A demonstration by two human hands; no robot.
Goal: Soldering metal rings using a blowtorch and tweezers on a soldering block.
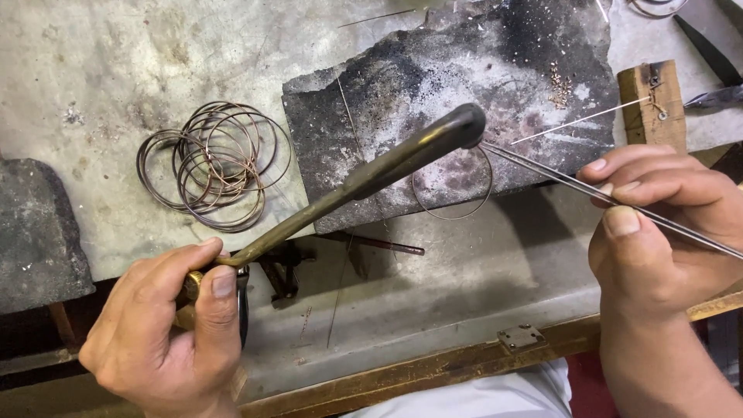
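down at the front edge of the surface (433, 310), both hands are closed on tools that meet over the charred block (495, 70). the left hand (166, 329) is wrapped around the lower end of a curved brass torch pipe (371, 174), thumb pressed along its stem; the pipe rises diagonally from that grip and its dark bent tip hangs over the block's front edge. the right hand (662, 224) pinches a pair of long thin tweezers (557, 178) between thumb and fingers, their points reaching to just beside the pipe's tip. under both tips a single thin wire ring (453, 205) lies half on the block and half past its front edge. left of the block, well apart from it, a loose pile of similar wire bangles (213, 166) rests on the surface. right of the block stands a small wooden piece (654, 104), with a thin straight wire (580, 120) slanting from it onto the block.
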